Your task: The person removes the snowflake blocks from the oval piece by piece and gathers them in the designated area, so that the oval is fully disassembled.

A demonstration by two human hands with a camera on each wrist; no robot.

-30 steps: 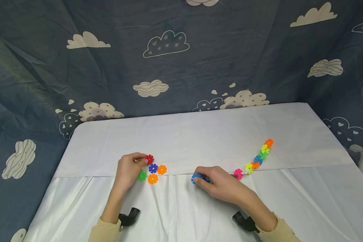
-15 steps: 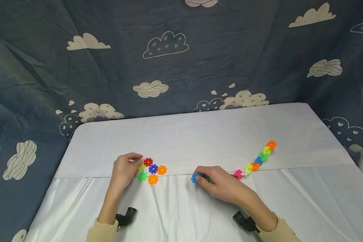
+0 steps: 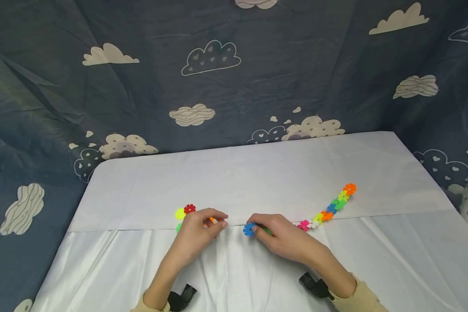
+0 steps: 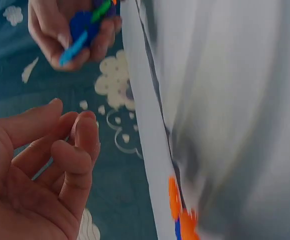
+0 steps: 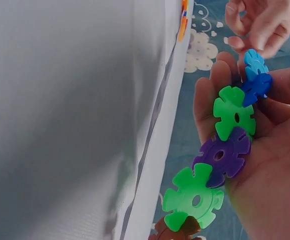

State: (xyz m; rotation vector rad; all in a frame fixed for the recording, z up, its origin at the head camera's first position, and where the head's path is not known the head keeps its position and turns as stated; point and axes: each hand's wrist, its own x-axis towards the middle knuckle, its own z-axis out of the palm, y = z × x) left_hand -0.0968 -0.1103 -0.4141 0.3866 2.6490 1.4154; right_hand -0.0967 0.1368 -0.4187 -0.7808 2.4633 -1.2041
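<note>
My right hand grips one end of a chain of interlocked plastic snowflake discs, pinching near the dark blue disc. The light blue end disc sticks out past the fingertips, facing my left hand. Over the palm run a green disc, a purple disc and another green disc. My left hand hovers left of that end, fingers loosely bent, holding nothing in the left wrist view. Behind it lie a red disc and a yellow disc; other loose discs are partly hidden.
The rest of the chain curves away on the white tablecloth, ending at an orange disc at right. Two loose orange discs show beneath my left hand. A dark curtain with cloud prints hangs behind the table.
My left hand has left the red disc, which now lies by the yellow one, and has moved right toward the chain's end. My right hand stays nearly still; the chain's far end shifted slightly.
</note>
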